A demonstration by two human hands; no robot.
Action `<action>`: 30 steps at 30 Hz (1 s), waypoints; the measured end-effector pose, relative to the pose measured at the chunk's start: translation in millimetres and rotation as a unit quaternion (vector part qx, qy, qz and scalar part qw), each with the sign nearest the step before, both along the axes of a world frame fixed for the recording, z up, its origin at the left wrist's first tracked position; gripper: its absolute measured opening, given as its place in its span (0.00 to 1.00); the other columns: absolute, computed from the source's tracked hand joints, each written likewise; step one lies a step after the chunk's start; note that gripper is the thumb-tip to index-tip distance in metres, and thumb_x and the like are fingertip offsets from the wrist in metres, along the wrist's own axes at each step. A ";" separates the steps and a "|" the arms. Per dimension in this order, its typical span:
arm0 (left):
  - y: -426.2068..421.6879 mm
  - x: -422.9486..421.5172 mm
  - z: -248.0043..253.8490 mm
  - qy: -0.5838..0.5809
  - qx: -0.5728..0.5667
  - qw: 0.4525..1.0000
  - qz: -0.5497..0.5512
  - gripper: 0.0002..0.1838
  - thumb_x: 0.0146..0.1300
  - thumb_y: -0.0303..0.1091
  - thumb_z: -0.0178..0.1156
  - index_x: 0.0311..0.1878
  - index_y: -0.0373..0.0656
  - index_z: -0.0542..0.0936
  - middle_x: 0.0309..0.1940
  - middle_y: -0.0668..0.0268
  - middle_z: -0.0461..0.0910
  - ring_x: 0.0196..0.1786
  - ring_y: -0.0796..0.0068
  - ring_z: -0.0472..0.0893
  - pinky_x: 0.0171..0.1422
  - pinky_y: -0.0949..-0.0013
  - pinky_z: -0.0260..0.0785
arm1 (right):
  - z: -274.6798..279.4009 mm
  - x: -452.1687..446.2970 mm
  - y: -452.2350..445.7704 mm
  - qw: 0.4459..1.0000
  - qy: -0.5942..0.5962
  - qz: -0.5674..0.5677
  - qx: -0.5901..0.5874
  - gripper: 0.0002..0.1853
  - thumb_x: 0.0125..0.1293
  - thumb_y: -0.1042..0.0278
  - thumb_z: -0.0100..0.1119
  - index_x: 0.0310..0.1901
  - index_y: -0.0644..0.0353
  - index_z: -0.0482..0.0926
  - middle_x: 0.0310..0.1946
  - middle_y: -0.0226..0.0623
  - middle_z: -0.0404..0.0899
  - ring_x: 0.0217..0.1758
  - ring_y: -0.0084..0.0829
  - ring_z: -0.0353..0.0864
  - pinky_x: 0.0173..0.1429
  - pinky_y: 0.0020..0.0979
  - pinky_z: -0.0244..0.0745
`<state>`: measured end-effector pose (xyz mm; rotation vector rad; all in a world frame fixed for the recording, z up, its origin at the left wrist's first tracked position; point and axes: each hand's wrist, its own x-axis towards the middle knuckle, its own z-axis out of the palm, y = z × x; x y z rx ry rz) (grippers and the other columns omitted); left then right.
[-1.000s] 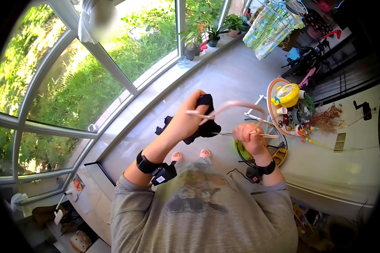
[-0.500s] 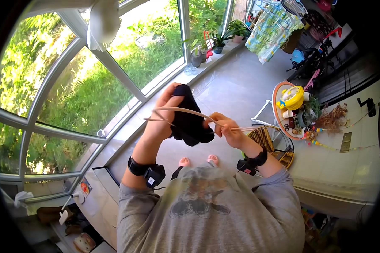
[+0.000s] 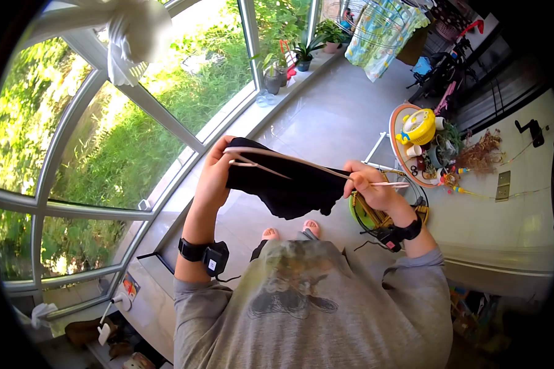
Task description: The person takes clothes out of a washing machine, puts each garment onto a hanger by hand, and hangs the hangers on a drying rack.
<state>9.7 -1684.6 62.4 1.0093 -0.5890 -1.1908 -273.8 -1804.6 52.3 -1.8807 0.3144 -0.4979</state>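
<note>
A black cloth (image 3: 289,184) hangs stretched between my two hands at chest height. My left hand (image 3: 214,175) is closed on its left end. My right hand (image 3: 370,187) pinches its right end and also holds the pale hanger (image 3: 301,161). The hanger's long bar runs along the top of the cloth, its left end beside my left fingers and its other end sticking out past my right hand. Part of the hanger is hidden by the cloth.
A round table (image 3: 402,147) at the right bears a yellow fan (image 3: 420,127), cups and plants. Below it stands a wicker basket chair (image 3: 375,215). Potted plants (image 3: 274,80) line the sill by the tall windows. A patterned cloth (image 3: 381,37) hangs at the top right.
The black cloth has gone from bunched to spread out wide. My right hand has come in to the cloth, then moved right, away from my left hand. The hanger now lies along the cloth.
</note>
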 end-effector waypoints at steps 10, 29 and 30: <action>-18.9 -17.4 -20.9 -0.043 0.028 0.998 -0.025 0.05 0.61 0.29 0.51 0.39 0.40 0.72 0.31 0.71 0.75 0.34 0.84 0.73 0.40 0.79 0.66 | 47.7 -11.7 -8.1 0.997 -0.022 -0.069 -0.023 0.24 0.71 0.49 0.31 0.31 0.64 0.66 0.20 0.29 0.69 0.28 0.21 0.66 0.40 0.21 0.61; -34.9 -62.7 -87.9 0.045 0.100 0.994 0.003 0.04 0.62 0.29 0.48 0.36 0.43 0.72 0.27 0.73 0.73 0.28 0.87 0.70 0.30 0.82 0.62 | 9.5 -44.2 2.0 0.977 0.020 -0.182 0.113 0.30 0.71 0.48 0.25 0.17 0.59 0.64 0.20 0.30 0.64 0.35 0.28 0.62 0.49 0.29 0.57; -33.4 -61.0 -86.6 0.046 0.107 0.993 0.008 0.04 0.62 0.29 0.48 0.36 0.43 0.72 0.27 0.73 0.73 0.28 0.87 0.70 0.30 0.82 0.62 | 14.3 -33.5 7.1 0.977 -0.006 -0.157 0.144 0.31 0.71 0.47 0.24 0.17 0.60 0.63 0.19 0.30 0.63 0.36 0.28 0.63 0.48 0.29 0.57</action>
